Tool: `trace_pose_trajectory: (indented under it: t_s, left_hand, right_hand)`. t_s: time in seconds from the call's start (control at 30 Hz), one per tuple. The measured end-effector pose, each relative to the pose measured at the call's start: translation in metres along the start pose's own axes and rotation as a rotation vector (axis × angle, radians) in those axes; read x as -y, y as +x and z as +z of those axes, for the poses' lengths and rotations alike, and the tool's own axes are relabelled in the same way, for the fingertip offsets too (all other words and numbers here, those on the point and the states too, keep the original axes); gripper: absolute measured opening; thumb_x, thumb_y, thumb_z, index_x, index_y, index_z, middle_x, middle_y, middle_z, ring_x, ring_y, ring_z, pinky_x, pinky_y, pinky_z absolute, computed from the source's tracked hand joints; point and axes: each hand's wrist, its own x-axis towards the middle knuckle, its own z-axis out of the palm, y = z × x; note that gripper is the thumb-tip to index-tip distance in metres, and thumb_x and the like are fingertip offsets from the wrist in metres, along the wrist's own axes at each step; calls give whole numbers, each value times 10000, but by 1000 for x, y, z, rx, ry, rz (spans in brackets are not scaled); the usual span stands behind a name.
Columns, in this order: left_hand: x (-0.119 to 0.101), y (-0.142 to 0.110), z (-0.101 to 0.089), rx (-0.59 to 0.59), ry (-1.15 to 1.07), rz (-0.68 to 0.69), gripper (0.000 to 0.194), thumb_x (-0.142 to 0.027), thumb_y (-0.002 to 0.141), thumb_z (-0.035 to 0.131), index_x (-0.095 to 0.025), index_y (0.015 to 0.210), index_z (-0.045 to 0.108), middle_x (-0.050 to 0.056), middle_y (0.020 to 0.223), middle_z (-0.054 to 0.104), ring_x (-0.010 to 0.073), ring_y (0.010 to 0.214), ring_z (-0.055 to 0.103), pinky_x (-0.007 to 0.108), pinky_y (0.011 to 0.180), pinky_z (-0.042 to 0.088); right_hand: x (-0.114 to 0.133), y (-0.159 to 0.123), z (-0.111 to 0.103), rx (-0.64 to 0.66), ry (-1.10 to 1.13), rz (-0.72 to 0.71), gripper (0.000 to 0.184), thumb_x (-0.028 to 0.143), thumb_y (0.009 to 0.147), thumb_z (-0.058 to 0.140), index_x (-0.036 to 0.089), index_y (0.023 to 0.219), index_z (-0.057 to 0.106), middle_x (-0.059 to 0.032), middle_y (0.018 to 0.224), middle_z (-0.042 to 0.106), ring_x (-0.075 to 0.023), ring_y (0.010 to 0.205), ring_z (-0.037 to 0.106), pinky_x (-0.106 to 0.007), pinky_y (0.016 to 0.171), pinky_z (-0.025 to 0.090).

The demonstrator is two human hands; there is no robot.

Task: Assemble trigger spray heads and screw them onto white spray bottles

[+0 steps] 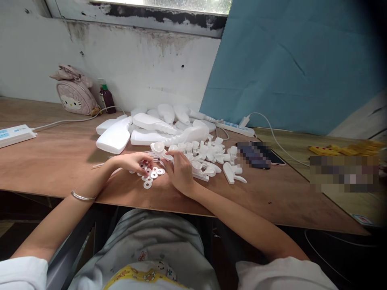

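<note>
1. The right hand has its fingers closed on a white plastic spray head, its round cup jutting past their tips.
2. The left hand's fingers curl over flat white plastic-looking rings; I can't tell whether they grip one.

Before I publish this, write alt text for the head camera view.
A person's left hand reaches among flat white rings on a brown table while the right hand holds a round-ended white plastic part. More white pieces lie to the right; white bottles are heaped behind.
</note>
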Motion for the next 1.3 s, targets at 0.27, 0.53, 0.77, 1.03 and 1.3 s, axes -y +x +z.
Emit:
trace_pose_trajectory:
  t_s: [0.27,0.53,0.77,1.03,1.3]
  left_hand:
    - [-8,-3,-3,-357,-171,17,239,-376,695,625,-139,721,603,4,627,542,95,554,453,206,498,341]
    - [-5,-2,-6,-893,-328,60,271,-338,653,703,-151,766,542,-10,627,548,85,564,502,203,526,398]
    - [-9,1,-3,-935,-484,187,277,-297,607,741,-134,615,519,22,684,566,105,630,523,227,555,409]
    - [-14,2,3,-812,-366,169,201,-263,594,745,-130,586,595,-5,567,495,81,520,409,233,477,304]
    - [-7,4,3,-914,-343,247,191,-295,604,742,-140,638,635,43,695,579,118,619,506,266,582,406]
  right_hand:
    - [3,0,-3,62,7,42,162,320,882,443,184,937,511,-67,840,618,-188,802,572,-296,735,441]
    - [2,1,-2,116,2,53,109,256,858,484,172,918,520,-59,832,622,-196,803,566,-298,729,435]
    - [4,-1,2,222,-48,44,104,246,831,532,172,904,545,-50,807,622,-205,801,562,-311,739,428]
    - [3,-2,3,255,-28,58,109,244,837,513,179,918,544,-48,825,621,-202,808,559,-309,741,434]
    - [4,-2,3,257,8,55,103,229,832,514,183,921,537,-44,861,630,-195,823,559,-307,759,434]
